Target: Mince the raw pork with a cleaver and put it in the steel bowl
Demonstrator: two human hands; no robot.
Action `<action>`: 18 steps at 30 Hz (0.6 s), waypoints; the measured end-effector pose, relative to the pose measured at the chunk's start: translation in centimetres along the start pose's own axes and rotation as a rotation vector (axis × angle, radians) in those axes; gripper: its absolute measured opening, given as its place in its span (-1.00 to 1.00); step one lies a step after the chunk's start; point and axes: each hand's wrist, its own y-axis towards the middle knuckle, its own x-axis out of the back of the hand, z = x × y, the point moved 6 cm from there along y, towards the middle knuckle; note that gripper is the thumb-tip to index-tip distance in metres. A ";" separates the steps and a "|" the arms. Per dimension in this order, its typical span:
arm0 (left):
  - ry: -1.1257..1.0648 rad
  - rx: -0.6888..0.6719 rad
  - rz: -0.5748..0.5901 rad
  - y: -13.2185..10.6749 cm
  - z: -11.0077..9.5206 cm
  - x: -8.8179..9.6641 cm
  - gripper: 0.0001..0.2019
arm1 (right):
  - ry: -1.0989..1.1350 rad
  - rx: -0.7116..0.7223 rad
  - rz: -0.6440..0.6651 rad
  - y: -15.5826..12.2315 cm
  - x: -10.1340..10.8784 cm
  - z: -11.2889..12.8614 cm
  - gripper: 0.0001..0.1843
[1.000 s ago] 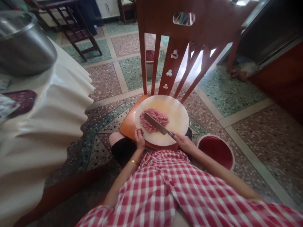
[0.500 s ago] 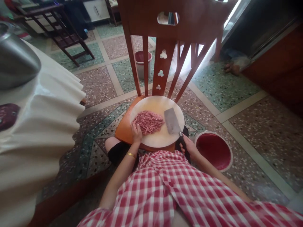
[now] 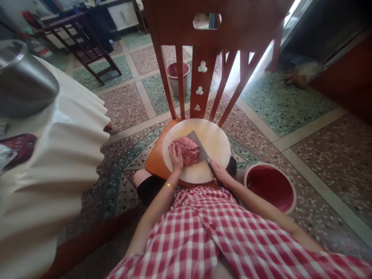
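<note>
A pinkish-red mound of minced meat lies on the round white cutting board, which rests on the wooden chair seat. My left hand presses on the left side of the meat, its fingers stretched over it. In my right hand is the dark handle of a cleaver. The cleaver's broad grey blade stands against the right side of the mound, and its lower edge is hidden by the meat.
The chair's slatted back rises behind the board. A red-lined bucket stands on the floor at right, and a bin beyond the chair. At left, a cloth-covered table carries a metal pot.
The cleaver has moved left from the bare side of the board up against the meat. My left hand has pushed inward, and the mound is more compact.
</note>
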 end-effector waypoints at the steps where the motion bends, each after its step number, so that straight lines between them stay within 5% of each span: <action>1: 0.000 -0.008 -0.004 0.0 -0.3 -0.1 -0.52 | -0.002 -0.002 0.018 0.1 -0.5 0.1 -0.44; 11: 0.092 -0.116 -0.066 0.5 -3.1 -0.8 -0.34 | 0.042 0.022 0.168 0.3 -5.3 -0.3 -0.35; 18: -0.033 -0.145 -0.106 -0.9 -5.6 -1.6 -0.34 | 0.058 0.106 0.112 -1.9 -3.9 0.5 -0.22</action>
